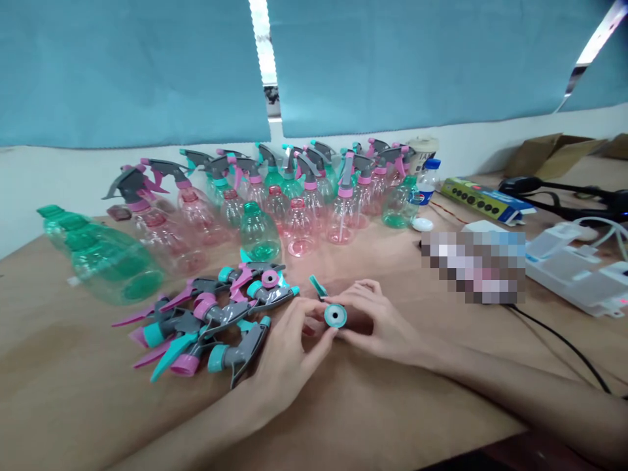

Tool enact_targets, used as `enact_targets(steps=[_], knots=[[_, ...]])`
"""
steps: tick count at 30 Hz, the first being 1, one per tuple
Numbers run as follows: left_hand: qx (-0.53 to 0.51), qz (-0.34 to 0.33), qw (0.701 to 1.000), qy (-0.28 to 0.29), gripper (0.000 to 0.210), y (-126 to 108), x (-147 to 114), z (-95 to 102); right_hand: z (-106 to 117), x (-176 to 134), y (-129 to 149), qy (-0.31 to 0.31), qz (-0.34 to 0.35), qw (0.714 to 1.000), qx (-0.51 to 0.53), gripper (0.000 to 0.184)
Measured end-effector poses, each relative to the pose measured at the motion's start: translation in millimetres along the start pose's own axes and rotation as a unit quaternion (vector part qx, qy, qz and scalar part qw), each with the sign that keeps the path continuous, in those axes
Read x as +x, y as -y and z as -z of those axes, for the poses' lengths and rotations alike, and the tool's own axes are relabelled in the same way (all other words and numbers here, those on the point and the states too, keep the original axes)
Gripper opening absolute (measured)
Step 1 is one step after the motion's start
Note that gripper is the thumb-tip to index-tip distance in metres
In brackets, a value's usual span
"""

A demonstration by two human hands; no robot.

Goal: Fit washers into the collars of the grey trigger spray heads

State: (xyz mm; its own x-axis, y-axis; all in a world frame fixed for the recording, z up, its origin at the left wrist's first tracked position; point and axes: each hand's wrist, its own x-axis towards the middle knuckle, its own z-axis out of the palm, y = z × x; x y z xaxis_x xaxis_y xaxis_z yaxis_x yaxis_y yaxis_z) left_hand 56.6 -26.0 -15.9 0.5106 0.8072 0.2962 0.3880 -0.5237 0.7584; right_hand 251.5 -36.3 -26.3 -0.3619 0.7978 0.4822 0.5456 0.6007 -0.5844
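Observation:
Between my two hands is a spray nozzle head, its teal collar turned toward me with a dark hole in the middle. My left hand is closed on its left side, thumb and fingertips at the collar. From the right, my right hand pinches the same collar. A teal trigger tip shows just beyond the fingers; the rest of the head is hidden. Left of my left hand lies a pile of loose spray heads, grey with pink or teal parts.
Behind the pile stand several pink and green bottles, among them an open green bottle and an open pink bottle; many others wear spray heads. Green bottles lie tilted at left. A yellow-blue box, clear plastic case and black cable are at right.

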Motion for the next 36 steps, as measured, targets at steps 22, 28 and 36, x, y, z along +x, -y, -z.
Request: enact_targets(steps=[22,28,36], knots=[[0.273,-0.118,0.955,-0.001,0.03,-0.1,-5.1,-1.8,3.9,-3.5,1.4,-0.033,0.011,0.998,-0.052,0.026],[0.333,-0.13,0.934,-0.028,0.03,-2.7,-5.3,-3.5,4.7,-4.5,-1.8,-0.039,0.033,0.995,-0.081,0.03],[0.28,-0.136,0.95,0.0,0.036,0.0,-6.4,-4.2,2.8,-4.6,-5.4,-0.053,0.035,0.996,-0.065,0.034]])
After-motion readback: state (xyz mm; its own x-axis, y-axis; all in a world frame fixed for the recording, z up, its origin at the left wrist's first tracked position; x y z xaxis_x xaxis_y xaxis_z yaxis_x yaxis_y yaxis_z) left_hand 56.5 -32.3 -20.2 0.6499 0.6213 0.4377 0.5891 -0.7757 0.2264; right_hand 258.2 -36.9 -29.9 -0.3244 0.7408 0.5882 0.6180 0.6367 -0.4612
